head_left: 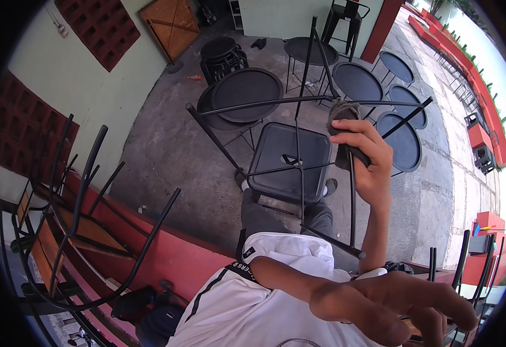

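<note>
In front of me stands a black metal frame [253, 104] of thin tubes, its legs spreading several ways and rods crossing at the middle. My right hand [371, 153] is closed on a dark grey cloth [340, 115], which is bunched around a tube on the frame's right side. Beneath or behind the frame is a square black stool seat [276, 147] with a slot at its centre, between my legs. Close to the camera at lower right, my left hand [403, 306] hangs with its fingers apart, and nothing shows in it.
Round black tray tables [247, 95] stand ahead and to the right. Stacked black stools [221, 55] are at the back by a tall black chair [345, 23]. Upturned wooden-seated chairs [94, 231] with metal legs rise at left, beside a red ledge [178, 251].
</note>
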The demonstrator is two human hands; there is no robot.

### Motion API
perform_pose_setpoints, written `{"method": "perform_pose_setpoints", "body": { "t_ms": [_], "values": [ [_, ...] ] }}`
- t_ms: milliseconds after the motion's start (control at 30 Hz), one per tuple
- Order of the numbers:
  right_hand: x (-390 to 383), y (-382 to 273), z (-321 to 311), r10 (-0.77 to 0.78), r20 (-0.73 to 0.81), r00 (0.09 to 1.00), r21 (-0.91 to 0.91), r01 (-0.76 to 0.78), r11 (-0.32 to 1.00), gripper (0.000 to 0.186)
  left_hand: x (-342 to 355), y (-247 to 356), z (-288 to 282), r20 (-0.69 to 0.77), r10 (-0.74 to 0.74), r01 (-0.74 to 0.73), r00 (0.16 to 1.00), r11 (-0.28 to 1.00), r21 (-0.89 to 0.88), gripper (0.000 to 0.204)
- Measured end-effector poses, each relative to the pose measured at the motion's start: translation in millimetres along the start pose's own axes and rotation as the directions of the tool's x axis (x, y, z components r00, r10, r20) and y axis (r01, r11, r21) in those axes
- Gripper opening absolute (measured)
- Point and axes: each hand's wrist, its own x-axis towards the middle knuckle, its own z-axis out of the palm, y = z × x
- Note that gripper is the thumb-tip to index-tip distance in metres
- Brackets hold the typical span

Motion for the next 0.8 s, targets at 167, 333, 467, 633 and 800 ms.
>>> {"method": "perform_pose_setpoints", "body": {
  "t_ms": [167,333,467,633,800],
  "values": [
    [1.0,-0.8,4.7,0.007,0.009,1.0,0.02,-0.007,1.0,0.038,0.1,7.4,-11.1,0.03,-0.106,0.1,0.994,0.982,0.162,0.051],
    [1.0,-0.8,7.7,0.015,0.026,1.0,0.018,-0.016,1.0,0.038,3.6,8.6,-24.0,0.042,-0.219,0.195,0.975,0.93,0.312,0.061],
    [-0.1,1.2,3.1,-0.015,0.014,1.0,-0.001,0.015,1.0,0.038,12.9,-5.9,-27.7,0.178,0.0,-0.076,0.984,0.904,0.42,0.048],
    [0.9,1.6,4.7,-0.019,0.016,1.0,0.01,0.019,1.0,0.036,21.6,-6.4,-26.2,0.23,0.087,-0.196,0.969,0.837,0.511,0.047],
    [0.8,1.3,4.5,0.005,0.015,1.0,0.012,-0.006,1.0,0.039,24.8,-14.1,-22.9,0.155,0.101,-0.148,0.983,0.932,0.331,0.027]
  ]
}}
